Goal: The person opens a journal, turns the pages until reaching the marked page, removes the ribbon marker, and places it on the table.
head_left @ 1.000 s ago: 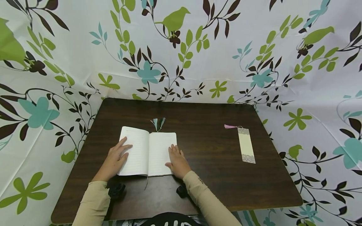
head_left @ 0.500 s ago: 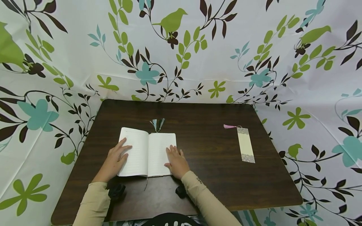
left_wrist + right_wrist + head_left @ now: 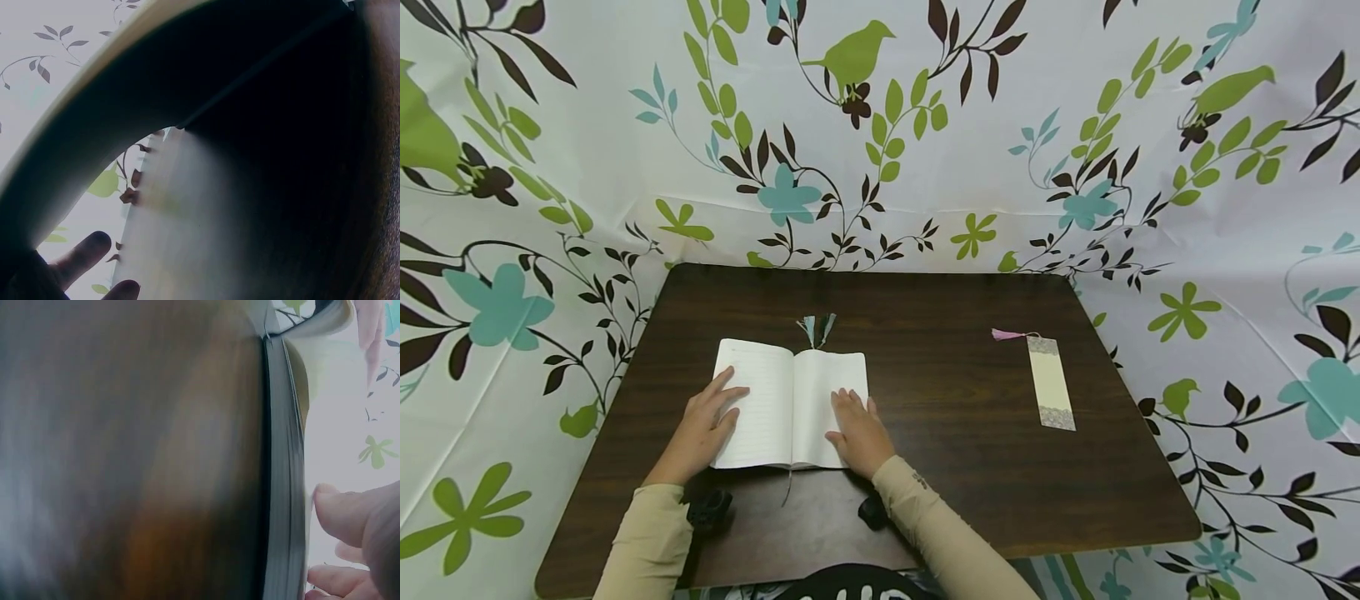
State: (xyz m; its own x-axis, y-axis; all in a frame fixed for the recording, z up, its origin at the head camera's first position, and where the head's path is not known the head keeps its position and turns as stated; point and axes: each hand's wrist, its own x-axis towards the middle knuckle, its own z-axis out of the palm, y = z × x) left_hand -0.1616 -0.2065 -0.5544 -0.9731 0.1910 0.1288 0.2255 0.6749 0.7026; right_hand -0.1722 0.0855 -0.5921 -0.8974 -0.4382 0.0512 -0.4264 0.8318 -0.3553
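An open notebook [image 3: 767,425] with lined, unwritten pages lies on the dark wooden table. My left hand [image 3: 700,425] rests on the outer part of the left page, fingers spread. Across the right page lies my right hand [image 3: 859,432], fingers extended and thumb pointing toward the spine. That page bulges a little near the spine. In the right wrist view, the right thumb [image 3: 340,509] is at the near edge of the pages, above the thick page block [image 3: 284,487]. Teal and dark tassels [image 3: 816,331] stick out beyond the top edge; a thin ribbon [image 3: 787,490] hangs at the bottom.
A cream bookmark [image 3: 1051,379] with patterned ends and a pink tassel [image 3: 1006,335] lies toward the table's right side. Black wrist devices [image 3: 709,508] sit under both wrists. A black chair back [image 3: 850,573] stands at the near edge; a leaf-and-bird printed cloth [image 3: 970,142] surrounds the table [image 3: 955,483].
My right hand has slid left across the right page, toward the spine, and the page has begun to bulge there. The left hand stays in place.
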